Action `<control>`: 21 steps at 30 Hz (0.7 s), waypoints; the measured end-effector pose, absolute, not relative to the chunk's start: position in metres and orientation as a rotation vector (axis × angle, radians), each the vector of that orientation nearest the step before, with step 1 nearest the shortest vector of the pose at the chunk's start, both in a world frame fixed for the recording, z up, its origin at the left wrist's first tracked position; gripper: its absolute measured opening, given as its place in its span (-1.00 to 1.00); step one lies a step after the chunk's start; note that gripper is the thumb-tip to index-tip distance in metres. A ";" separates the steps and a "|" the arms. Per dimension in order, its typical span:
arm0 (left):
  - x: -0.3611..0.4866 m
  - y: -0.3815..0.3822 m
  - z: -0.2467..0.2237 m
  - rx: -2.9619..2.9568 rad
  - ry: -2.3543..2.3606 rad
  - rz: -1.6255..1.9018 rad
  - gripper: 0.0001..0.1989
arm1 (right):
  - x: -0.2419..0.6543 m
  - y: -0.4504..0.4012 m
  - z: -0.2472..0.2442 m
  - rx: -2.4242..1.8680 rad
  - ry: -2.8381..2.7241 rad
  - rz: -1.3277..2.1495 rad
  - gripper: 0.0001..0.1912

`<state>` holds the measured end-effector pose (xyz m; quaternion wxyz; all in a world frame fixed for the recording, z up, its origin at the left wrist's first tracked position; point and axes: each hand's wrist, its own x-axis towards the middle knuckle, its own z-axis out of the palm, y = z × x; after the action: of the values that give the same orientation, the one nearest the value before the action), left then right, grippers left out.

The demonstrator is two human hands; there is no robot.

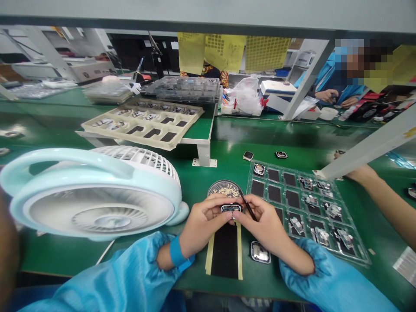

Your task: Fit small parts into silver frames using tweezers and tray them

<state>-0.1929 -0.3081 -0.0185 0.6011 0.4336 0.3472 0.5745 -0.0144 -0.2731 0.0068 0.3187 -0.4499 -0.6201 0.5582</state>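
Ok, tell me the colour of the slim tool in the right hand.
The tool is black; it shows best in the head view.

Even, cool-white light, seemingly from above with its source out of view, brightens the tabletop (224, 169), laying pale sheen across its far green stretch, small glints on the clear plastic tray (283, 195) and only soft shadows beneath the pale fan (97, 203) at left. The near middle is sharpest, though fine detail inside the small device (231, 209) stays too soft to read, while the far background blurs mildly. Wide-angle distortion stretches the edges and slants the white post (367, 143) at right; a blocky mosaic (364, 63) hides one far-right patch.
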 end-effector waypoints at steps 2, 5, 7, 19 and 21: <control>-0.191 -0.309 -0.019 1.014 0.842 1.333 -0.68 | -0.015 -0.274 0.009 -1.200 -1.676 1.445 -0.69; -0.189 -0.310 -0.017 1.023 0.915 1.239 -0.68 | -0.016 -0.274 0.012 -1.254 -1.693 1.338 -0.70; -0.187 -0.312 -0.013 1.059 0.939 1.204 -0.75 | -0.018 -0.275 0.012 -1.245 -1.691 1.315 -0.70; -0.191 -0.312 -0.020 1.532 1.250 1.288 -0.82 | 0.001 -0.260 0.013 -1.063 -2.082 0.918 -0.78; -0.193 -0.313 -0.019 1.692 1.289 1.299 -0.81 | 0.004 -0.257 0.019 -0.918 -2.075 0.764 -0.83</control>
<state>-0.1927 -0.3129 -0.0194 0.3190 0.6433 0.4903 0.4940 0.0036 -0.2569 0.0192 0.3650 -0.3571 -0.8068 0.2972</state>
